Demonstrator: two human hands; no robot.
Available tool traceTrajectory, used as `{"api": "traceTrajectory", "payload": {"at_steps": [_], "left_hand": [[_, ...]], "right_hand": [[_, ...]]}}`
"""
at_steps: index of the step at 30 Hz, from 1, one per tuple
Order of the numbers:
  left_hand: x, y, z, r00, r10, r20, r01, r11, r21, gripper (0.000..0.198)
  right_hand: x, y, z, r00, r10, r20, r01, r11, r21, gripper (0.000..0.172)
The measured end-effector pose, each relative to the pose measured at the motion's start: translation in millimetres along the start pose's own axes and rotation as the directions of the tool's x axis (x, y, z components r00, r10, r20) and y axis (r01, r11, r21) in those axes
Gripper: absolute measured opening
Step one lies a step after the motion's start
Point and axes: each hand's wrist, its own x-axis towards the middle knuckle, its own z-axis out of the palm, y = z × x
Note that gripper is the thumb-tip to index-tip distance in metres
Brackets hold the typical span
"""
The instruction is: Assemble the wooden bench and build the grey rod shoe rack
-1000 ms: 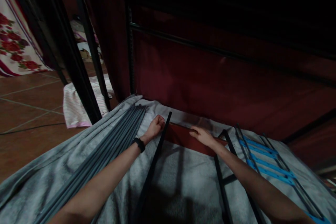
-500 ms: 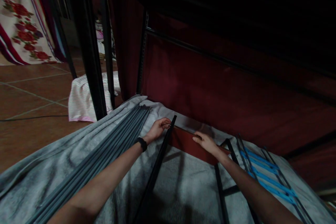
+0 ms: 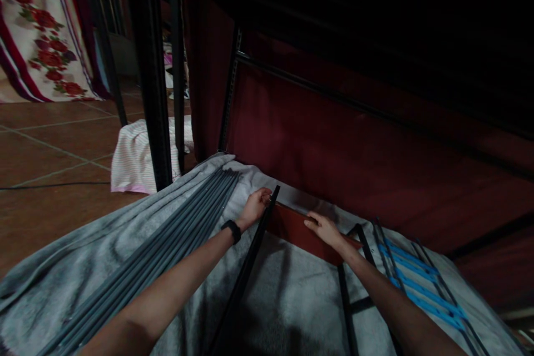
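Between the black bar (image 3: 250,258) and the black frame (image 3: 346,306), the red board (image 3: 294,233) lies crosswise, its long axis running from the bar's far end rightward, with the partly open right hand (image 3: 323,228) curled over its top edge. The left hand (image 3: 255,207), nearer the corner where bar and board meet, has fingers drawn together; whether they grip anything, I cannot tell. Bare blanket (image 3: 287,300) leaves room before the board, while rods (image 3: 175,245) bound the left side.

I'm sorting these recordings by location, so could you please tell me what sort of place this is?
Probably a room in a home, judging by the rumpled grey fleecy blanket, the red-flowered white hanging cloth and the brown tiled floor.
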Motion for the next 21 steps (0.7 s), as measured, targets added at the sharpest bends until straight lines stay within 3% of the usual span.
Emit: {"api": "traceTrajectory", "payload": {"at_steps": [3,7,11,15,21], "left_hand": [[3,-1,0.7,0.997,-0.063,-0.054,0.062,0.998,-0.007,0.015],[0,3,-7.2,0.993,-0.117,0.001,0.117,0.993,-0.009,0.025],[-3,9,-11.0,0.994,-0.1,0.036,0.1,0.995,-0.01,0.019],[-7,13,-10.3,0.995,-0.094,0.043,0.095,0.995,-0.027,0.027],[-4,7,-5.8,0.993,-0.114,-0.038,0.113,0.993,-0.025,0.035]], "right_hand": [[0,-1,0,1.0,-0.007,-0.013,0.007,1.0,-0.01,0.037],[0,0,0,1.0,0.002,-0.015,-0.002,1.0,-0.013,0.04],[1,-1,1,1.0,0.002,-0.004,-0.002,1.0,-0.022,0.039],[1,-3,1,1.0,0.01,-0.025,-0.011,0.999,-0.047,0.036],[0,-5,0,1.0,0.003,-0.016,-0.004,0.999,-0.044,0.034]]}}
